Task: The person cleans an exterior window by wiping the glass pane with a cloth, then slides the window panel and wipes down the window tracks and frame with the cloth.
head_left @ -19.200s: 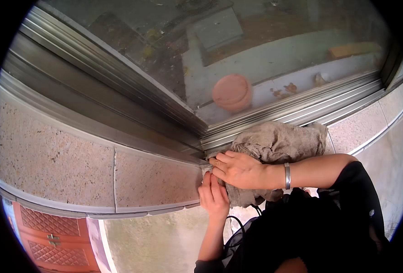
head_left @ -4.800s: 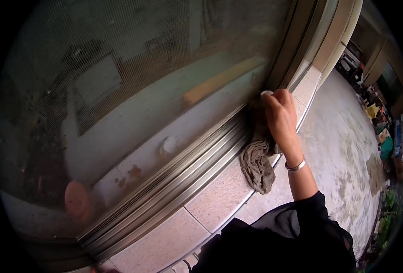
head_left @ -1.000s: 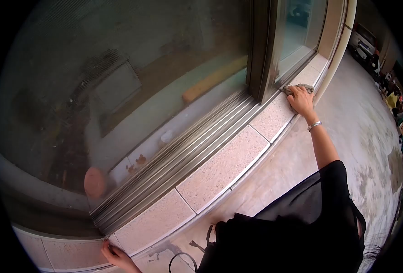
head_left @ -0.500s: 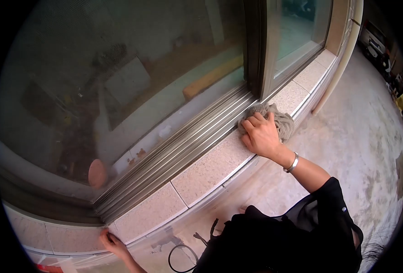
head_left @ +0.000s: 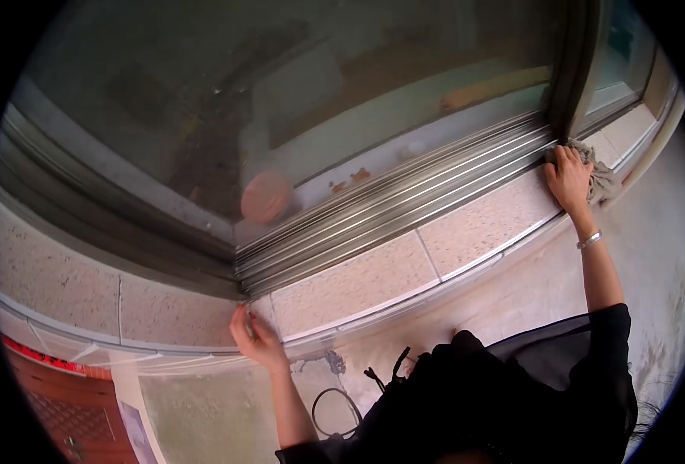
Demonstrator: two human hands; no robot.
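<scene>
My right hand (head_left: pixel 570 179) is closed on a crumpled grey-brown rag (head_left: pixel 603 182), pressed against the sill where the metal window track (head_left: pixel 404 193) meets the upright frame. A silver bracelet circles that wrist. At the track's other end, my left hand (head_left: pixel 257 339) rests on the edge of the speckled tile sill (head_left: pixel 358 290). Its thumb stands apart from the lightly bent fingers, and I see nothing held there.
Behind the track stands a large dark window pane (head_left: pixel 203 116), with a pinkish round shape (head_left: pixel 266 196) showing in it. A pale pipe (head_left: pixel 652 155) runs past the sill at right. A red-brown door (head_left: pixel 68 410) is at lower left.
My view has turned left, so window and sill sit further right and the door has come into sight. Both hands keep nearly the same places on the sill, the right still gripping the rag.
</scene>
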